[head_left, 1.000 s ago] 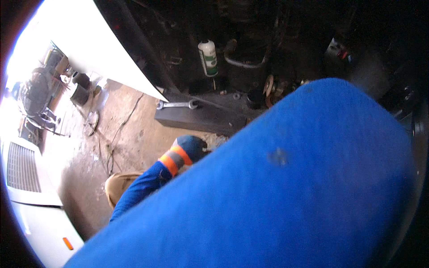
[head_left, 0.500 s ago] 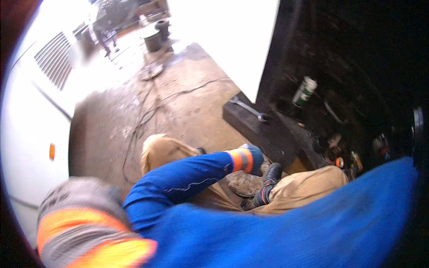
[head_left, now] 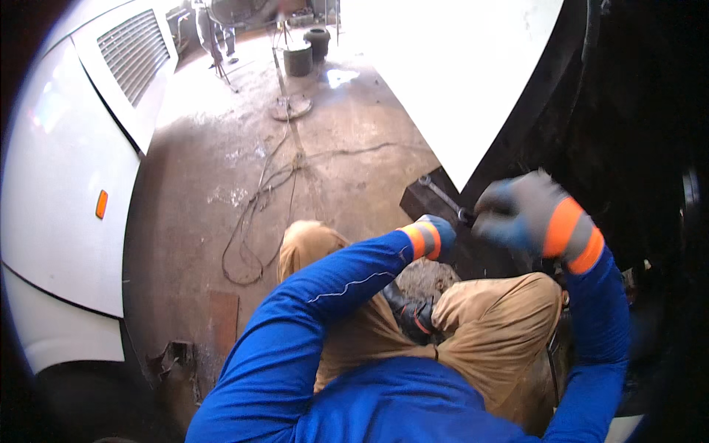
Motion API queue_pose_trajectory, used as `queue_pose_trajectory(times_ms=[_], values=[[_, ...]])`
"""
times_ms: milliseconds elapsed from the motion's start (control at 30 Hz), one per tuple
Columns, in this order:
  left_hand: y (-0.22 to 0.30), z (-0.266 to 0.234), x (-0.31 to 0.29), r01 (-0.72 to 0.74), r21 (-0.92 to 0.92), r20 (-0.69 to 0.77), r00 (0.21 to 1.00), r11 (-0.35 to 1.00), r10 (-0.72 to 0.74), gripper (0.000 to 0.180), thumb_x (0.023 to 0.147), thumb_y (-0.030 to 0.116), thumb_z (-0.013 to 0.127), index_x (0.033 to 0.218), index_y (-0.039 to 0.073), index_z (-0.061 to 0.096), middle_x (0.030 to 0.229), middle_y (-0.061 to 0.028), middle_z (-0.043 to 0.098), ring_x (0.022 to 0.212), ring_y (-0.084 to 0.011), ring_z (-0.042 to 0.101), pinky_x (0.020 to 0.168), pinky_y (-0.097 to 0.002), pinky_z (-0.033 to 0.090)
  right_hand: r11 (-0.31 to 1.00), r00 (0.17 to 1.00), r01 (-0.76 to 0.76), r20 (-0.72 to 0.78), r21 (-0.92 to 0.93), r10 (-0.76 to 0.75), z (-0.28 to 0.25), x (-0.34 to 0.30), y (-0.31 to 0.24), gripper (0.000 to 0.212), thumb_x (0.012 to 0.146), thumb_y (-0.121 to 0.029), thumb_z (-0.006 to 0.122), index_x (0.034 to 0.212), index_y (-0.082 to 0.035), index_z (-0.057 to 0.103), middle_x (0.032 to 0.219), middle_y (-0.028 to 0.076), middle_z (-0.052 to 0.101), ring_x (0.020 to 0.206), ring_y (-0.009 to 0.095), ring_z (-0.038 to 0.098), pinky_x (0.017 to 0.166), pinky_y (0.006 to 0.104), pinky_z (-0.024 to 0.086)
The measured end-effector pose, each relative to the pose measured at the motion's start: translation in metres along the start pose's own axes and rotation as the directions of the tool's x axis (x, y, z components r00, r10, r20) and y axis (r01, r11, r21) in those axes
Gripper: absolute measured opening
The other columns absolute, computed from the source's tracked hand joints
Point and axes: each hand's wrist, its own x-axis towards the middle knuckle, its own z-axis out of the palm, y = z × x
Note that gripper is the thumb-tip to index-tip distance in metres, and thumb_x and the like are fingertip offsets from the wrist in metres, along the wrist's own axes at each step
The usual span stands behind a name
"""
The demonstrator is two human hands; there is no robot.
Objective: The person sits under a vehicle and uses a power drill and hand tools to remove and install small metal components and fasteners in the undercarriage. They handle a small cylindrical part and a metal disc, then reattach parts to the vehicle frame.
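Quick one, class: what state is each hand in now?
Left hand: turned away; open or closed cannot be told.
Right hand: partly curled near the wrench; grip cannot be told.

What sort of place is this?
Probably a vehicle repair workshop: a wrench lies on a dark block, and at the left stands a white vehicle body with a louvred vent and orange marker.

No words, labels, numbers or signs can be read. Any marking on the wrench [head_left: 444,198] is too small to make out, the right glove [head_left: 538,213] is blurred, and the white vehicle side [head_left: 70,177] and round container [head_left: 298,60] on the floor [head_left: 354,192] show no legible lettering
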Motion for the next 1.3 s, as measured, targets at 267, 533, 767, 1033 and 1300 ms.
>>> queue_pose_trajectory(times_ms=[267,533,767,1033,1300], values=[[-0.043,-0.055,-0.042,0.164,-0.273,-0.161,0.964,0.948,-0.213,0.054,0.084,0.058,0.054,0.085,0.005,0.069,0.085,-0.0209,0.066,0.082,-0.0407,0.063,0.073,-0.0455,0.051,0.939,-0.25,-0.098,-0.921,0.33,0.298,-0.054,0.018,0.217,0.057,0.091,-0.045,0.057,0.122,0.003,0.057,0.119,0.014,0.062,0.109,0.024,0.058,0.095,0.033,0.045],[-0.077,-0.054,-0.076,0.343,-0.337,-0.047,0.924,0.877,-0.38,0.055,0.085,0.057,0.053,0.1,0.008,0.07,0.097,-0.0174,0.068,0.093,-0.0355,0.064,0.081,-0.042,0.049,0.935,-0.088,-0.01,-0.932,0.354,0.352,-0.047,0.099,0.246,0.056,0.093,-0.04,0.058,0.128,0.003,0.052,0.129,0.019,0.056,0.118,0.026,0.054,0.102,0.0322,0.04],[-0.08,-0.056,-0.073,0.359,-0.328,-0.174,0.886,0.874,-0.43,0.053,0.084,0.057,0.053,0.098,0.009,0.07,0.094,-0.0168,0.068,0.09,-0.0359,0.064,0.079,-0.0416,0.05,0.997,-0.044,0.052,-0.997,0.059,0.061,-0.057,0.084,0.258,0.048,0.092,-0.034,0.061,0.121,0.004,0.056,0.126,0.019,0.058,0.112,0.024,0.057,0.098,0.0317,0.042],[-0.092,-0.025,-0.068,0.499,-0.293,-0.079,0.838,0.816,-0.54,0.054,0.084,0.057,0.053,0.099,0.009,0.071,0.095,-0.0166,0.068,0.092,-0.0369,0.063,0.081,-0.0417,0.049,0.98,-0.001,0.043,-0.981,0.196,0.196,-0.043,0.106,0.266,0.031,0.093,-0.031,0.061,0.089,0.0,0.066,0.087,0.009,0.07,0.078,0.017,0.064,0.072,0.0321,0.049],[-0.113,0.011,-0.091,0.576,-0.226,-0.002,0.806,0.785,-0.592,0.054,0.083,0.058,0.055,0.105,0.011,0.071,0.103,-0.0141,0.068,0.097,-0.0353,0.063,0.087,-0.0407,0.048,0.993,-0.084,0.065,-0.991,0.094,0.099,-0.043,0.096,0.259,0.045,0.092,-0.044,0.056,0.099,-0.001,0.068,0.098,0.017,0.069,0.094,0.032,0.066,0.079,0.0369,0.052]])
